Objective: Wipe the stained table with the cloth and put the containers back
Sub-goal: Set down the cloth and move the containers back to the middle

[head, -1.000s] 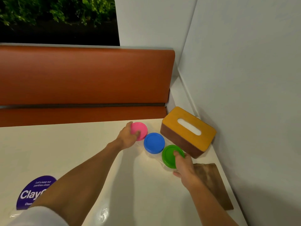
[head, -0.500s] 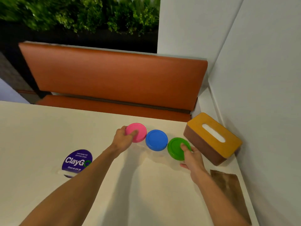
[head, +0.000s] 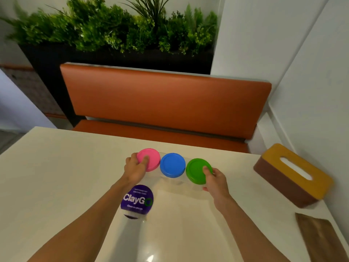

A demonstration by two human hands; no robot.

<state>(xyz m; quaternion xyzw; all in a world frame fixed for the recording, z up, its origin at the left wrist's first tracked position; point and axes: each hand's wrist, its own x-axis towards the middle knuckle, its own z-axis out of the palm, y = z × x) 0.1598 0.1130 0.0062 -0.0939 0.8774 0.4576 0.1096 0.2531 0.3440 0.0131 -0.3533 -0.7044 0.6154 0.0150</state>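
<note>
Two grips hold the ends of a row of three containers. The left grip (head: 135,169) curls round the pink-lidded container (head: 151,157), thumb on its lid; the right grip (head: 215,181) clasps the green-lidded container (head: 196,169) likewise. Between the grips stands the blue-lidded container (head: 172,164). Just below the left grip, a purple ClayGo sticker (head: 137,200) lies on the surface (head: 56,176). Well right of the right grip are a tissue box (head: 294,174) and a brown cloth (head: 321,241).

Both bare forearms extend forward. Left hand (head: 135,168) grips the pink-lidded container (head: 154,159), thumb on top; right hand (head: 215,183) grips the green-lidded container (head: 195,170) likewise.
</note>
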